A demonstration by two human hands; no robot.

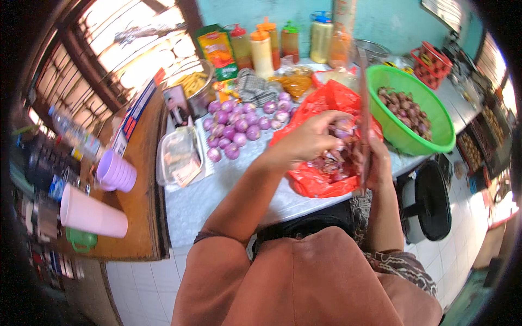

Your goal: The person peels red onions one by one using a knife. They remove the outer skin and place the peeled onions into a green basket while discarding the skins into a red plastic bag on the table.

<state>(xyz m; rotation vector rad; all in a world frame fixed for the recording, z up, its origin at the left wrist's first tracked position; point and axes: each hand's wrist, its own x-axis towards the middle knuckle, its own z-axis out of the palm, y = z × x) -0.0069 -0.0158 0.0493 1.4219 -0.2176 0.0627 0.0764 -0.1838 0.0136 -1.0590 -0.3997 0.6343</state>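
My left hand pinches a shallot between thumb and fingers. My right hand grips what looks like a long knife, seen nearly edge-on and rising upright beside the shallot; its handle cannot be made out. Both hands are over a red plastic bag spread on the table. Loose papery skins lie in the bag under my hands. Left of the bag sits a pile of peeled purple shallots. To the right, a green plastic basin holds unpeeled shallots.
Several sauce bottles line the wall. A clear plastic box containing banknotes and a propped phone stand left of the pile. Purple cups and a pink tumbler are on the wooden counter. A black-lidded bin stands at right.
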